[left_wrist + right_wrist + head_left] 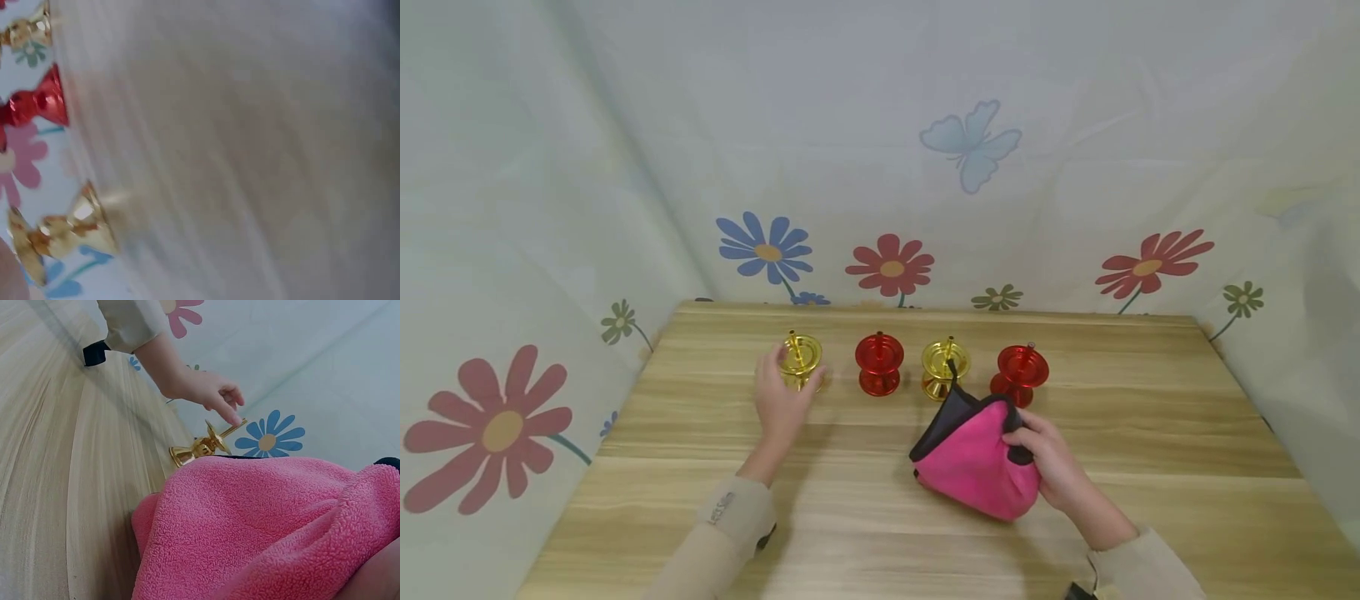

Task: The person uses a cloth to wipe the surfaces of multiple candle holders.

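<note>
My left hand [781, 407] reaches to the leftmost gold candle holder [806, 352], thumb and fingers spread on either side of its dish. In the right wrist view a finger of that hand comes close to the spike of the gold holder [201, 448]. The left wrist view has this holder [84, 228] at its left edge, standing on the table. My right hand [1051, 460] grips a pink fleecy cloth [973, 458] with black edging and a dark grey inner side, bunched and held over the table. The pink pile [256, 525] fills the lower right wrist view.
To the right along the row stand a red candle holder [880, 357], another gold one [940, 363] and another red one [1024, 367], the last close behind the cloth. Under them is a wood-grain table [865, 517]. A flower-printed curtain [820, 167] hangs behind.
</note>
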### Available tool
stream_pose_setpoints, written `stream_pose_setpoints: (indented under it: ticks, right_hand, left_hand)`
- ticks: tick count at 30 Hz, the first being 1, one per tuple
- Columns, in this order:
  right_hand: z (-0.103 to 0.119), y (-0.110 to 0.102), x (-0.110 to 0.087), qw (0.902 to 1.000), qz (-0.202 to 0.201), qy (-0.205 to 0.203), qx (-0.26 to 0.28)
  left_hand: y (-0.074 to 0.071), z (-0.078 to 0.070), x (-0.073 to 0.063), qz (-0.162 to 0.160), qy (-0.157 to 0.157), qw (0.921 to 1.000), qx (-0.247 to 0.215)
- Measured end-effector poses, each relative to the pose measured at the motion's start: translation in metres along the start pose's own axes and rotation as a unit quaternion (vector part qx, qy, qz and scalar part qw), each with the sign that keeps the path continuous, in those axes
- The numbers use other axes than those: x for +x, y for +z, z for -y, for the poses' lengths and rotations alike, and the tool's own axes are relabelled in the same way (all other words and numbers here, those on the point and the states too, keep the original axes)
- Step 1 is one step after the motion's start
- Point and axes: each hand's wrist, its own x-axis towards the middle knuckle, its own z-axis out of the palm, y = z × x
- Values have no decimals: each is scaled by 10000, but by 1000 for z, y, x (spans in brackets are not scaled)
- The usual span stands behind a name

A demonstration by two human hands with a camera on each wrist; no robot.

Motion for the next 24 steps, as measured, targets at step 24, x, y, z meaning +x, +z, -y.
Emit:
stream_pose_setpoints:
  ticks: [24]
  right_hand:
    - [5, 0, -4, 9998, -82, 31, 196]
  left_hand:
    - [1, 29, 22, 1600, -1764, 9697, 543]
